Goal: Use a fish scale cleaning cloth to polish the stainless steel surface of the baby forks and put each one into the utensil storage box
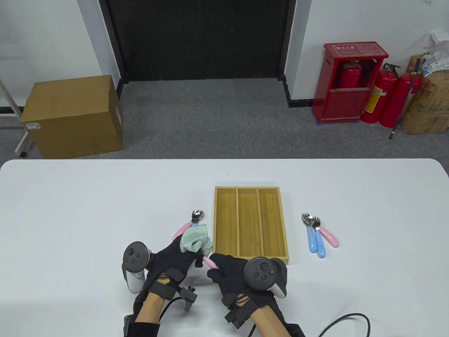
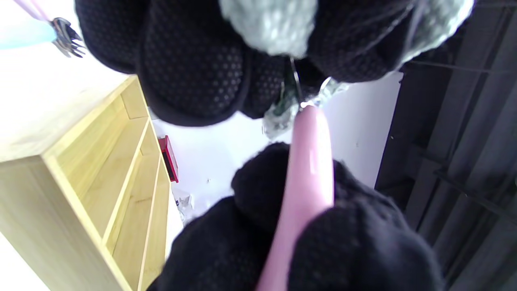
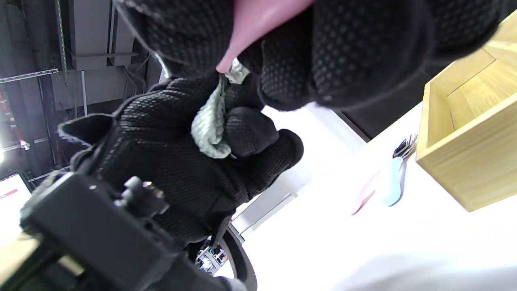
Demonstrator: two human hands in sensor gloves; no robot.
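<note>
My left hand (image 1: 187,255) grips the pale green cloth (image 1: 195,238), bunched round the head of a pink-handled baby fork (image 1: 210,262). My right hand (image 1: 219,269) pinches that fork's pink handle (image 2: 309,161) just left of the wooden storage box (image 1: 250,224). The fork's steel head is hidden inside the cloth (image 3: 210,125). The box's three compartments hold nothing. Two more forks (image 1: 191,223), one pink and one blue, lie on the table beyond the cloth. Three forks (image 1: 317,233), two blue and one pink, lie to the right of the box.
The white table (image 1: 87,210) stretches wide on both sides of the box. Cables trail from both wrists at the near edge. On the floor beyond stand a cardboard box (image 1: 73,116) and a red extinguisher cabinet (image 1: 350,84).
</note>
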